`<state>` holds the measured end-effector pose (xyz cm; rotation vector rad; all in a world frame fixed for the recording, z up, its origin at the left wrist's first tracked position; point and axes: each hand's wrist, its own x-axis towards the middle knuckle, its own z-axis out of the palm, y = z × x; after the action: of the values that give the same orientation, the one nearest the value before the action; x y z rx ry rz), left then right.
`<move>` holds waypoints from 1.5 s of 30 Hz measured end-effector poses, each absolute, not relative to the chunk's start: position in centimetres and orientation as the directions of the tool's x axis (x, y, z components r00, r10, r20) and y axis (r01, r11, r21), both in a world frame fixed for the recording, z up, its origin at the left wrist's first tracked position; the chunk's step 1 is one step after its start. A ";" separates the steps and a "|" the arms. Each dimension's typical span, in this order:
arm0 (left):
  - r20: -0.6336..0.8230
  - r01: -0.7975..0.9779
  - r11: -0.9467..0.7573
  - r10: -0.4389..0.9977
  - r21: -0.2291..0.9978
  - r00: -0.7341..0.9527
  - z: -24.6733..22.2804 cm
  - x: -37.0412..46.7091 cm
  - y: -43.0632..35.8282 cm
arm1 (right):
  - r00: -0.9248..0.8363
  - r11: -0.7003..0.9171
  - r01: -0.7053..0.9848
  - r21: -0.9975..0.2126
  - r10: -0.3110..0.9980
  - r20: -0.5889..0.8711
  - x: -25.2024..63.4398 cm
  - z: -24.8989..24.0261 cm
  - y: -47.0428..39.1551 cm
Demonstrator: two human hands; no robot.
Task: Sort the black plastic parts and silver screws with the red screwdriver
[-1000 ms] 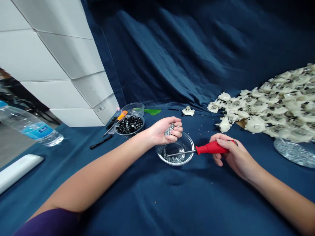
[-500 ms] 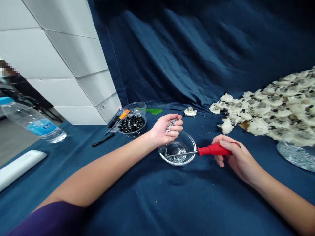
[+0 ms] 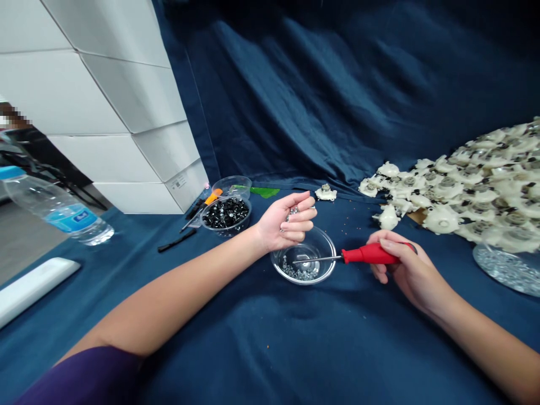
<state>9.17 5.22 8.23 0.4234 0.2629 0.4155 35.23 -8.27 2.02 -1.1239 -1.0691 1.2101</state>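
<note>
Small silvery screws [image 3: 292, 213] lie in the cupped palm of my left hand [image 3: 287, 223], its fingers curled around them above the far left rim of a clear plastic bowl [image 3: 331, 253]. More loose screws [image 3: 301, 272] cover part of the bowl's bottom. My right hand [image 3: 403, 261] grips the red handle of a screwdriver [image 3: 373, 254] to the right of the bowl. The metal shaft points left, crossing the rim, with its tip over the screws inside. Whether the tip touches any of them I cannot tell.
Behind my left forearm stands a tub of black parts [image 3: 226, 215]. Cream plastic parts [image 3: 485, 191] are heaped at the right, near a clear container of metal pieces [image 3: 506, 270]. One cream part [image 3: 325, 192] sits alone. White boxes [image 3: 126, 157] and a water bottle [image 3: 59, 208] are at left.
My left fingers have curled further over the screws, hiding more of them. The screwdriver has shifted slightly to the right, its tip a little higher in the bowl.
</note>
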 end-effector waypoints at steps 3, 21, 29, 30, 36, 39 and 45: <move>-0.165 -0.308 0.823 0.428 0.477 0.889 8.3 9.2 5.0 | 0.070 0.028 -0.139 -0.990 0.997 0.019 35.2 2.2 -8.2; -0.410 -0.120 0.902 0.303 0.415 0.860 7.8 9.9 4.8 | 0.054 0.021 -0.119 -0.993 0.998 0.015 35.1 1.9 -8.2; -0.460 -0.192 0.874 0.407 0.446 0.789 7.4 10.0 4.8 | 0.047 0.018 -0.116 -0.993 0.999 0.013 35.1 1.8 -8.2; -0.463 -0.209 0.870 0.425 0.446 0.778 7.3 10.0 4.8 | 0.046 0.018 -0.112 -0.993 0.999 0.013 35.1 1.7 -8.2; -0.460 -0.292 0.830 0.517 0.475 0.722 7.3 10.0 4.7 | 0.056 0.013 -0.102 -0.995 0.998 0.007 35.0 1.6 -8.2; -0.407 -0.289 0.854 0.471 0.433 0.782 7.3 9.8 4.8 | 0.059 0.011 -0.107 -0.994 0.998 0.005 34.7 1.9 -8.3; -0.321 -0.271 0.875 0.411 0.401 0.853 7.6 9.4 4.8 | 0.080 0.000 -0.120 -0.993 0.997 -0.009 34.1 2.4 -8.6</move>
<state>9.36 4.77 7.57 0.3523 0.4127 0.3666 34.15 -8.60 2.40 -1.1608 -1.0604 1.2080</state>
